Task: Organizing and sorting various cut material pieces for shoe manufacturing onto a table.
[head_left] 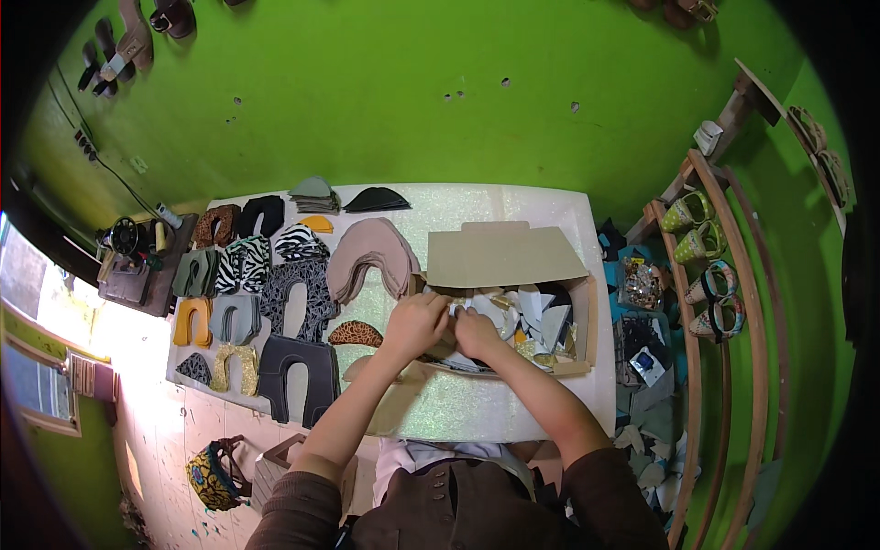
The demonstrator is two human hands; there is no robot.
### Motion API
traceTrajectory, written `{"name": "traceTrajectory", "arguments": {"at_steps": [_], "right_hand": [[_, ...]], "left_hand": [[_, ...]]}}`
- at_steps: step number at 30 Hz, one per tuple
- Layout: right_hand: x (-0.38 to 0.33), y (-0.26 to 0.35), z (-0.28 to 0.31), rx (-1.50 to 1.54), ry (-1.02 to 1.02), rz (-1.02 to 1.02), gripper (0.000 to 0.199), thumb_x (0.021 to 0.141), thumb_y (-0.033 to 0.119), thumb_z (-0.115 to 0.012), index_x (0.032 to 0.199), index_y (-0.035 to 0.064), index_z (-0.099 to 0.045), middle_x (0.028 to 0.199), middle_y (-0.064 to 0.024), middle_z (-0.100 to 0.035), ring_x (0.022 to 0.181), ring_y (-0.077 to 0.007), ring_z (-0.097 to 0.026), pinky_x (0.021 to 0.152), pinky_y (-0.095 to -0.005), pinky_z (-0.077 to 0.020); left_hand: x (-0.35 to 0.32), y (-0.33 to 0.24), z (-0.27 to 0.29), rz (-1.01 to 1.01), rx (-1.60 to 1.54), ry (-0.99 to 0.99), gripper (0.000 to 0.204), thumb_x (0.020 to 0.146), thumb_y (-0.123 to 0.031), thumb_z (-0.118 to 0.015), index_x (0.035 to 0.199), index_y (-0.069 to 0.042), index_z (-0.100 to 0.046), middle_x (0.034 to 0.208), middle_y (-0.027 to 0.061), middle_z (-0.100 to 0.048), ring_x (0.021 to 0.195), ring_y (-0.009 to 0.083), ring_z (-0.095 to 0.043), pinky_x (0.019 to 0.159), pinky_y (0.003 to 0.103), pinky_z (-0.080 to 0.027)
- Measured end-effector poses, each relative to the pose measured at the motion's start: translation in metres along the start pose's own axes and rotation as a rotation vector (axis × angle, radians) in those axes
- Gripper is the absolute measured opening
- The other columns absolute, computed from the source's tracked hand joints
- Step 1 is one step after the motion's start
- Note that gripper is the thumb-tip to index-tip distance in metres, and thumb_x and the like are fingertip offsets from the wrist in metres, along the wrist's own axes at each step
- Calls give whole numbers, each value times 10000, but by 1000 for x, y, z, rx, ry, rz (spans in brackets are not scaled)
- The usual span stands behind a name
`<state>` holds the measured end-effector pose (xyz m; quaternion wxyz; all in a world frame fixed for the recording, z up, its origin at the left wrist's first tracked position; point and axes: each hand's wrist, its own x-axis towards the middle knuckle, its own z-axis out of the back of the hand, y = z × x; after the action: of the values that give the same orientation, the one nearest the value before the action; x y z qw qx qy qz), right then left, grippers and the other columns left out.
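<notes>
An open cardboard box [509,257] sits on the white table, its lid flap folded back toward the wall. Inside lie many cut scraps [509,316] in white, grey, gold and yellow. Over the box's left part, my left hand [417,323] and my right hand [477,334] are close together with fingers bent inward. What they pinch, perhaps a small pale scrap, is too small to make out. Just left of my left hand is a stack of dusty-pink U-shaped pieces [367,252]; a leopard-print piece [356,333] lies below it.
Stacks of U-shaped pieces, such as dark grey ones [316,376] and zebra-print ones [243,264], cover the table's left side. At far left stands a sewing machine [126,238]. A wooden rack [724,302] with sandals is at right, near floor scraps [651,449]. A patterned bag [213,475] rests lower left.
</notes>
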<state>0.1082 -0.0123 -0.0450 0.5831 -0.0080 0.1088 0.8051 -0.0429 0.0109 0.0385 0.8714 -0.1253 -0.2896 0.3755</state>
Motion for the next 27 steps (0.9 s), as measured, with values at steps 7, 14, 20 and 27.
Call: {"name": "traceTrajectory", "arguments": {"at_steps": [7, 14, 20, 27], "right_hand": [[0, -24, 19, 620, 70, -64, 350, 683, 60, -583, 1024, -5, -540, 840, -135, -605, 735, -277, -589, 664, -342, -473], [-41, -19, 51, 829, -264, -30, 163, 725, 18, -598, 887, 28, -611, 795, -61, -569, 676, -153, -545, 588, -247, -432], [-60, 5, 68, 427, -938, 83, 148, 700, 11, -604, 843, 45, -601, 841, -111, -558, 763, -292, -564, 647, -357, -456], [-74, 17, 70, 174, -959, 142, 189, 672, 61, -638, 860, 73, -620, 872, -69, -556, 794, -248, -535, 706, -364, -429]], "left_hand": [[0, -6, 6, 92, -92, 2, 147, 778, -119, -537, 886, -46, -604, 765, 121, -597, 738, 308, -585, 649, 391, -464], [-20, -16, 0, 158, -203, -257, 263, 816, -88, -539, 1071, -23, -540, 864, 111, -592, 746, 260, -596, 688, 340, -469], [-33, -33, -15, 659, -974, -105, 354, 867, -160, -556, 1154, 26, -465, 1034, 100, -556, 884, 134, -558, 752, 254, -473], [-31, -37, -15, 650, -1380, -26, 295, 887, -153, -538, 1112, 35, -505, 964, 80, -605, 859, 109, -587, 797, 233, -481]]}}
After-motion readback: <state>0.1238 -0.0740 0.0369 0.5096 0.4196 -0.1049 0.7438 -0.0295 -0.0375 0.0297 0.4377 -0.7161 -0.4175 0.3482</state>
